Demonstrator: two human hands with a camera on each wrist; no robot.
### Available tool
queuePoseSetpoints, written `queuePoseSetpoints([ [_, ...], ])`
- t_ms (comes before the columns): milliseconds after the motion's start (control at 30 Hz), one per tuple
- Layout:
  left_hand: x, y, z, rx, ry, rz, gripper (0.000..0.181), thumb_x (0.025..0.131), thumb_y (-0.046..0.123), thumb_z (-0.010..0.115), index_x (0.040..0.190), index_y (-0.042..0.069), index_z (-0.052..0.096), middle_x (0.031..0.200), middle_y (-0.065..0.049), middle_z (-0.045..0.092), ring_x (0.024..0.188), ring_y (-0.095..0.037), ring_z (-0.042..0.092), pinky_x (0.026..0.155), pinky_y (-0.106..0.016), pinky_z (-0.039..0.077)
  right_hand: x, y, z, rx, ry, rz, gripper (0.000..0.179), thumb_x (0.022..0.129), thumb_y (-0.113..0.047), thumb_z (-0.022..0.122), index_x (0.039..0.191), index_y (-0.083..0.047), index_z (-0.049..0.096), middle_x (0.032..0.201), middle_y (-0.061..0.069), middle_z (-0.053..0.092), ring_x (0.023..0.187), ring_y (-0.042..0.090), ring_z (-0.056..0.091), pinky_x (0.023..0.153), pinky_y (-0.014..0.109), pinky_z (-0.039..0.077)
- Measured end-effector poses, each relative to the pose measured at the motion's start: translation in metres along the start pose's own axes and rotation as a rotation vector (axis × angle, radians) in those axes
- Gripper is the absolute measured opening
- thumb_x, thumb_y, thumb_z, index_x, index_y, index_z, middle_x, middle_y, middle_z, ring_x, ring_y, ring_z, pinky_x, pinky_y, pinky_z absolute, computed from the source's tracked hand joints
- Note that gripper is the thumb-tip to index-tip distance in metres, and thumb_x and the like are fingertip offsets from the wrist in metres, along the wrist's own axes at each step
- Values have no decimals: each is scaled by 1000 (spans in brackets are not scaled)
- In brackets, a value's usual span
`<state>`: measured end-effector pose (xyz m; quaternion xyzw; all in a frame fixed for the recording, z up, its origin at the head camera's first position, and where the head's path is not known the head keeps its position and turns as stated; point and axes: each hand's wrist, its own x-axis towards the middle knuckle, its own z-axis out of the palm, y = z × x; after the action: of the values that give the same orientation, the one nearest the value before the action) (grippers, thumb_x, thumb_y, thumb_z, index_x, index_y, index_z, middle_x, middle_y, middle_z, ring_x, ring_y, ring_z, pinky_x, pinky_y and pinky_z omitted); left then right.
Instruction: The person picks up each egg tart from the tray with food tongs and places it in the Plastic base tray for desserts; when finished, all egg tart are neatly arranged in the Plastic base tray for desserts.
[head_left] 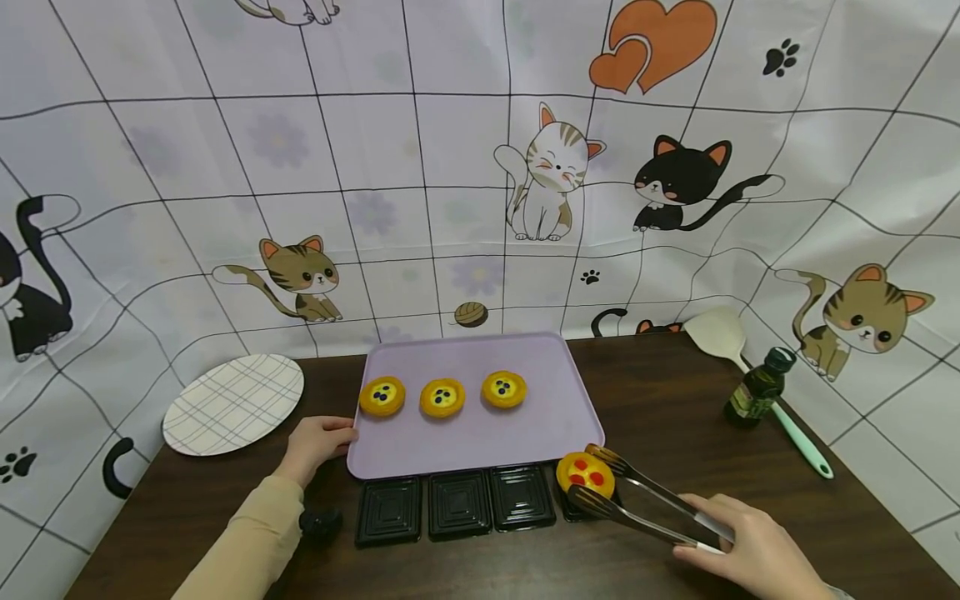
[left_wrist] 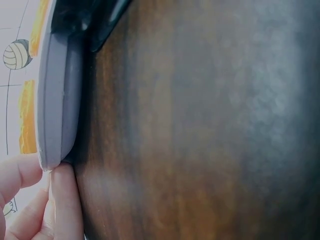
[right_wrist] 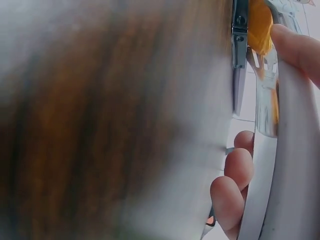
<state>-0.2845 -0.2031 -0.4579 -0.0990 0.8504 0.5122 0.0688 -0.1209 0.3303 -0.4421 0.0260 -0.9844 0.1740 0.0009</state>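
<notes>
My left hand [head_left: 311,446] pinches the left rim of a lilac tray [head_left: 472,446], with thumb and fingers right at its edge in the left wrist view [left_wrist: 42,210]. Three toy tarts, yellow with dark dots, lie on the tray: one at the left [head_left: 382,396], one in the middle [head_left: 442,398] and one further right [head_left: 503,389]. My right hand [head_left: 757,542] grips metal tongs [head_left: 652,485] with pale handles. Between the tong tips sits a yellow tart with red dots [head_left: 585,475], over the rightmost black square dish, mostly hidden beneath it.
Three more black square dishes [head_left: 388,512] line the tray's front edge. A white checked oval plate [head_left: 234,406] stands at the left. On the right are a dark green bottle [head_left: 761,388] and a pale spatula with a green handle [head_left: 802,442]. A cat-print sheet hangs behind.
</notes>
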Motion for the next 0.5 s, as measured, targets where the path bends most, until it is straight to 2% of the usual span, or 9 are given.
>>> queuePoseSetpoints([
  [133,0,1,0,-5,-2,9,34,87,9,65,114,-13,61,115,-31,59,87,-22,67,80,-36,57,3,-1,1,-16,0,-3,69,68,-62,73,121,-19,65,96,-3,61,69,7,48,56,26,40],
  [500,0,1,1,3,5,11,35,87,9,65,113,-13,61,115,-31,59,88,-23,68,79,-36,57,4,-4,-6,11,-19,6,70,67,-64,72,120,-19,63,97,-2,60,57,-1,44,51,21,37],
])
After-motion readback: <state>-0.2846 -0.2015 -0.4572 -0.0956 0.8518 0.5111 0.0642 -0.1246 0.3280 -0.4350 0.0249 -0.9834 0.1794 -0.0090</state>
